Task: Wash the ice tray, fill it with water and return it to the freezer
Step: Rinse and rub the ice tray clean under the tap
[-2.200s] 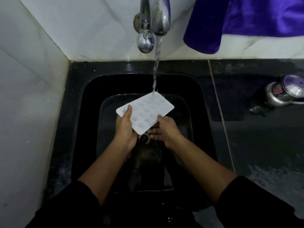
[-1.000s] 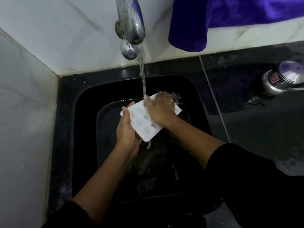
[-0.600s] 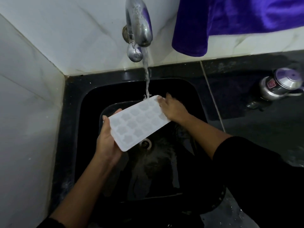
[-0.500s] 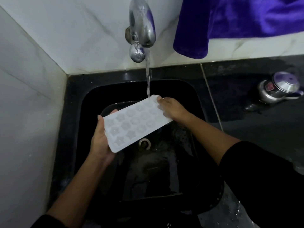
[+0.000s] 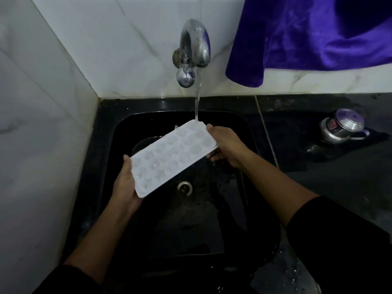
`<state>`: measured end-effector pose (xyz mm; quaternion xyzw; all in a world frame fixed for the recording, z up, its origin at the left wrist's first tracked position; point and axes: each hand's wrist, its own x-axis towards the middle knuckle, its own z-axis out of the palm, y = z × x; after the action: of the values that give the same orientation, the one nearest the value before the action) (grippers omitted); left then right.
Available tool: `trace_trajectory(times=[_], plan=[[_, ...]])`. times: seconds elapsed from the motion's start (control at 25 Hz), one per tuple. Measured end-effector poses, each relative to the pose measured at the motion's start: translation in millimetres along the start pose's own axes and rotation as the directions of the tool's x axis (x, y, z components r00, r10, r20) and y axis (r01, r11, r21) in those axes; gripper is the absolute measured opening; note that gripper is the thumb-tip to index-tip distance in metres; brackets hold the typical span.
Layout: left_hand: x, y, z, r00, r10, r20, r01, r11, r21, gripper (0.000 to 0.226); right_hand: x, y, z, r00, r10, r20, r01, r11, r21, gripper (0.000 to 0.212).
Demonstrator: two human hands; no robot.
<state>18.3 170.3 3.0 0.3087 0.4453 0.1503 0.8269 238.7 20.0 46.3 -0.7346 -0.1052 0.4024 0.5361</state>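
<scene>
Your left hand [image 5: 125, 183] and right hand [image 5: 227, 145] grip opposite ends of the white plastic ice tray [image 5: 172, 157], fingers curled round its edges, under the running chrome tap [image 5: 194, 49].

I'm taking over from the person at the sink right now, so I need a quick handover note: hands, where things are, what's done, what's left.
Left hand: grips the near end of the ice tray.
Right hand: grips the far end.
The tray is held over the sink, hollows up and tilted. The tap is running and the water hits the tray's far edge.
Done: the tray is under the stream. How clean or full it is cannot be told.
Left: finish rinsing, level and fill it, shut the tap, carry it to the freezer, which is not in view.
</scene>
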Motion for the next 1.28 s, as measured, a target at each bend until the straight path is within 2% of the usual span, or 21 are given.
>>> trace_trajectory(times=[0.08, 0.16, 0.24, 0.32, 0.36, 0.44, 0.52, 0.56, 0.72, 0.84, 0.92, 1.04, 1.08, 1.2, 1.28], plan=[[-4, 2, -2, 1.0, 0.011, 0.011, -0.011, 1.0, 0.005, 0.066, -2, -7, 0, 1.0, 0.014, 0.016, -0.014, 0.999, -0.052, 0.043], [-7, 3, 0, 0.997, 0.049, -0.06, -0.045, 0.996, 0.073, 0.058, -6, -12, -3, 0.995, 0.053, 0.09, -0.049, 0.998, -0.047, 0.045], [0, 4, 0, 0.972, 0.113, -0.205, -0.071, 0.976, 0.204, 0.049, -12, -15, -4, 0.988, 0.072, 0.139, -0.076, 0.997, 0.027, 0.043], [7, -1, 4, 0.946, 0.2, -0.253, -0.093, 0.92, 0.38, 0.058, -16, -14, -1, 0.996, 0.044, 0.08, -0.049, 0.997, 0.056, 0.039], [2, -3, 14, 0.956, 0.216, -0.197, -0.107, 0.886, 0.451, 0.062, -15, -13, 1, 0.999, 0.011, 0.032, -0.012, 1.0, 0.018, 0.039], [-9, -8, 42, 0.973, 0.23, -0.017, -0.193, 0.851, 0.488, 0.047, -13, -8, 8, 0.994, -0.1, -0.033, 0.096, 0.989, -0.108, 0.038], [-24, -8, 77, 0.975, 0.15, 0.165, -0.207, 0.882, 0.423, 0.026, -13, -4, 18, 0.972, -0.227, -0.055, 0.208, 0.95, -0.235, 0.035], [-26, -7, 90, 0.969, 0.108, 0.221, -0.186, 0.91, 0.37, 0.029, -16, -2, 22, 0.96, -0.278, -0.041, 0.254, 0.922, -0.292, 0.035], [-13, 3, 106, 0.977, 0.03, 0.209, -0.081, 0.968, 0.238, 0.058, -33, 1, 36, 0.896, -0.433, 0.096, 0.418, 0.751, -0.511, 0.039], [-3, 3, 104, 0.981, -0.025, 0.192, 0.001, 0.992, 0.125, 0.068, -40, 3, 38, 0.853, -0.469, 0.228, 0.503, 0.62, -0.602, 0.045], [1, -2, 101, 0.982, -0.03, 0.186, 0.017, 0.997, 0.071, 0.069, -42, 2, 36, 0.816, -0.497, 0.294, 0.543, 0.487, -0.684, 0.046], [6, -11, 97, 0.976, -0.058, 0.21, 0.061, 0.998, -0.009, 0.07, -42, -4, 23, 0.742, -0.554, 0.378, 0.574, 0.234, -0.785, 0.05], [6, -12, 100, 0.97, -0.064, 0.236, 0.079, 0.995, -0.055, 0.069, -40, -6, 18, 0.745, -0.542, 0.39, 0.557, 0.182, -0.81, 0.054], [12, -13, 112, 0.949, -0.05, 0.31, 0.115, 0.974, -0.194, 0.064, -37, -10, 8, 0.792, -0.457, 0.405, 0.504, 0.117, -0.856, 0.071], [16, -13, 119, 0.942, -0.031, 0.335, 0.121, 0.96, -0.251, 0.066, -43, -2, 3, 0.761, -0.42, 0.495, 0.55, 0.011, -0.835, 0.078]])
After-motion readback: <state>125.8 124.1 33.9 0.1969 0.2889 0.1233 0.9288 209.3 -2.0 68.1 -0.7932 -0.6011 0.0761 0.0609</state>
